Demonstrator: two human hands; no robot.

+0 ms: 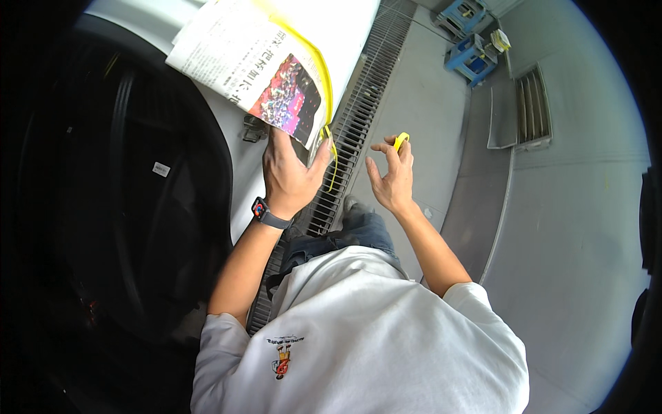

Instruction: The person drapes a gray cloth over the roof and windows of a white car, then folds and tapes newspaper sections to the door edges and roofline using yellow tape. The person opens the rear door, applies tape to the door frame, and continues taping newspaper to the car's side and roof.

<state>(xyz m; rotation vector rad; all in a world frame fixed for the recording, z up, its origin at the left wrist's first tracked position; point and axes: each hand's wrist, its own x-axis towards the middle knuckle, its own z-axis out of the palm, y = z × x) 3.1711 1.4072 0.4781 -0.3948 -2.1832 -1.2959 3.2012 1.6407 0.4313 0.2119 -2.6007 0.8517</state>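
Note:
My left hand (292,173), with a smartwatch on the wrist, holds the lower corner of a folded newspaper sheet (227,67) between thumb and fingers. Yellow tape (321,67) runs along the sheet's right edge against a glossy white vehicle body panel (357,31). A thin loose end of the tape hangs beside my left thumb. To the right, my right hand (395,176) is raised over the floor, apart from the newspaper. A loop of yellow tape (401,139) is at its fingers; thumb and index finger are apart.
A large black part (155,207) with a curved edge and a small label fills the left. Metal floor grating (370,88) runs below the white panel. Blue plastic stools (470,58) stand at the upper right, near a grey wall (574,207) with a louvred vent (532,106).

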